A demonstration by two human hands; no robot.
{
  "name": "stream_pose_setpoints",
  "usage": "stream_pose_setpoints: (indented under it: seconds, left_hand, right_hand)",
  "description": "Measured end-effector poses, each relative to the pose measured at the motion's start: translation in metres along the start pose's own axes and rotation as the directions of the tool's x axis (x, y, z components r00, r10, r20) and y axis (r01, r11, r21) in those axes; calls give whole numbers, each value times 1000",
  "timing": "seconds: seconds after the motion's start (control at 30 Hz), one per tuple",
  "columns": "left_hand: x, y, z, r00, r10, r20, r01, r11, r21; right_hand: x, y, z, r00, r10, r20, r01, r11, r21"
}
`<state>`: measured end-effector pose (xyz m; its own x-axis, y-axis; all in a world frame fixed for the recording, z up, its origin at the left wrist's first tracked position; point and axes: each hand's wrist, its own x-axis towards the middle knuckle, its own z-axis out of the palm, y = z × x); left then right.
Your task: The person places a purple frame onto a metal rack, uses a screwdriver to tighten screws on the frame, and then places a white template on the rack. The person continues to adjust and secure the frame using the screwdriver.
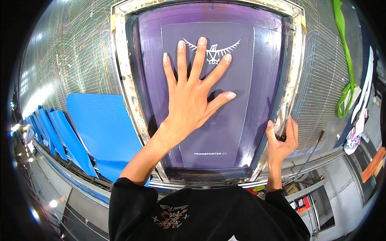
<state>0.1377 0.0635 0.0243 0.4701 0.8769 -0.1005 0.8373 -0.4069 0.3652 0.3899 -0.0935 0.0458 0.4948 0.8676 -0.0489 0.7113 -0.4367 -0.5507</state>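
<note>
Squarely ahead of the person lies the printing screen (209,92), a purple mesh stretched in a pale, paint-crusted frame (124,80), flat on the long surface (68,52). Its long axis runs away from the person, from the near rail just above the black sleeves to the far rail at the top of the view. A white winged emblem (212,51) sits on the far half of the mesh and a short line of white lettering on the near half.

Both hands are already on the screen, one on the mesh and one at the rim. The left hand (193,96) lies palm-down on the middle of the mesh, fingers spread wide and holding nothing, its fingertips reaching the emblem and partly covering it. The right hand (281,136) is at the near right corner of the frame, closed round a thin dark tool or handle (286,120) that stands up along the frame's right rail; what the tool is cannot be told. So the screen's centre lies under the left hand, while the right hand is beside it, at the edge.

Left of the frame, blue sheets (100,128) lie in a row along the surface, the nearest just beside the frame. Green straps (346,72) hang at the far right, well apart.
</note>
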Motion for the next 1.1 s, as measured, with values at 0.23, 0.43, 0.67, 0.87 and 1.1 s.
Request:
stream_pose_setpoints:
  seconds: [0.23,0.43,0.67,0.87,1.1]
  left_hand:
    - [1,1,1,1000,-17,18,17,1000,3]
    - [1,1,6,998,-49,-25,48,998,-47]
    - [-1,3,10,998,-62,-29,62,998,4]
    - [-4,4,9,998,-55,-38,56,998,2]
    - [-11,4,-1,997,20,-73,-16,999,50]
  right_hand:
    - [1,-4,0,999,42,12,-42,999,16]
    - [-1,-3,4,999,47,-11,-47,999,22]
    - [-1,0,3,1000,8,-12,-9,1000,-23]
    - [-5,-3,2,999,27,-37,-28,1000,-5]
    - [1,0,7,994,-82,-76,76,994,-83]
